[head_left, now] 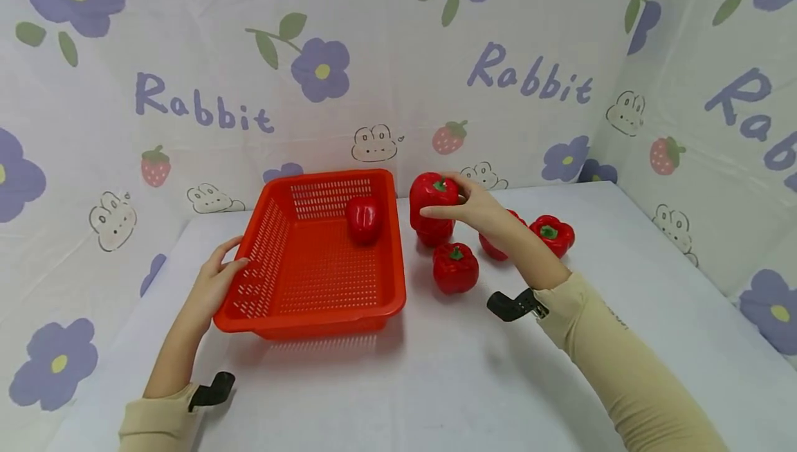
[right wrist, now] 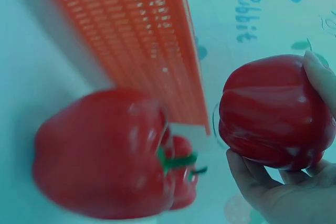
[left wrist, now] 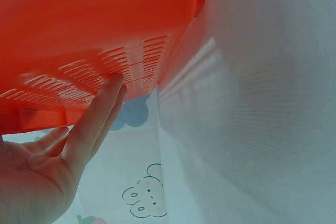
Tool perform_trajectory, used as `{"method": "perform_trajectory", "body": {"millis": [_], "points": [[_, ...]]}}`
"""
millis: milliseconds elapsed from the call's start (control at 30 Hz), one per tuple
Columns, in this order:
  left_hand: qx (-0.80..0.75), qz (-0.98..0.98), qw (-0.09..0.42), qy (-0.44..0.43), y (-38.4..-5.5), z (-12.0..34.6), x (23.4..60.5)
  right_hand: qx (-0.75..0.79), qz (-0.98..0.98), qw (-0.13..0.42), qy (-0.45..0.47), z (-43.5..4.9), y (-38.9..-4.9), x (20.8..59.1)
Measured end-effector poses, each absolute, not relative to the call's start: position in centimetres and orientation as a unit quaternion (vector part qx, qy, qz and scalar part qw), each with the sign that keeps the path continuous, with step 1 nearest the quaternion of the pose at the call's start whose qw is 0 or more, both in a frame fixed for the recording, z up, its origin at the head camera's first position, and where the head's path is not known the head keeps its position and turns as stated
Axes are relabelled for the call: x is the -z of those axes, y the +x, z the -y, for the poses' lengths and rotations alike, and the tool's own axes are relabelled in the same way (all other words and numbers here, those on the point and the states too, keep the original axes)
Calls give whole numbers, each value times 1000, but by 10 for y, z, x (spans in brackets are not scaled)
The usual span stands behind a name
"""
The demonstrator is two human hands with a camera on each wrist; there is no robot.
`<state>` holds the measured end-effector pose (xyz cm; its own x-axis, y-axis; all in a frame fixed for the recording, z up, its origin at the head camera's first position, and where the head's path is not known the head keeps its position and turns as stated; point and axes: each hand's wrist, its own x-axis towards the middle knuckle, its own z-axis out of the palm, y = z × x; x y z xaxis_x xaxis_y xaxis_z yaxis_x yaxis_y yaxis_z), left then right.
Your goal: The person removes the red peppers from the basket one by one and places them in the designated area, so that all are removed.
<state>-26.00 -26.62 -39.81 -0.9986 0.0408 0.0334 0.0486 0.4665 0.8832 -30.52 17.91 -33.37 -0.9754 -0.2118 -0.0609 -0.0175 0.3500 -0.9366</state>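
Note:
A red perforated plastic basket (head_left: 330, 286) stands left of centre, with one red bell pepper (head_left: 364, 220) lying in its back right corner. My left hand (head_left: 214, 279) holds the basket's left side, thumb over the rim; in the left wrist view its straight fingers (left wrist: 97, 114) lie against the outer wall. To the right of the basket, my right hand (head_left: 476, 208) grips another red bell pepper (head_left: 428, 196) between thumb and fingers, raised with its green stem up. The right wrist view shows this held pepper (right wrist: 275, 111) close to the palm.
Below the held pepper, a bell pepper (head_left: 434, 236) is partly covered by it. Another pepper (head_left: 456, 270) stands nearer me. Behind my right forearm are a half-hidden pepper (head_left: 494, 249) and one (head_left: 553, 234) farther right. A patterned cloth (head_left: 373, 106) hangs behind the white table (head_left: 436, 383).

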Motion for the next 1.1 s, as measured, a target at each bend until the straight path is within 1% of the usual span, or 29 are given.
{"method": "perform_trajectory", "body": {"millis": [233, 600, 800, 1100], "points": [[521, 853, -5, -27, -261, 266, 400, 566, -819, 78, -50, -211, -295, 347], [515, 857, 4, -28, -262, 264, 400, 571, -818, 70, -3, -252, -273, 366], [516, 856, 2, -31, -261, 263, 398, 557, -828, 61, 3, -265, -262, 374], [527, 849, -7, -32, -263, 265, 399, 548, -834, 69, 5, -270, -249, 385]]}}
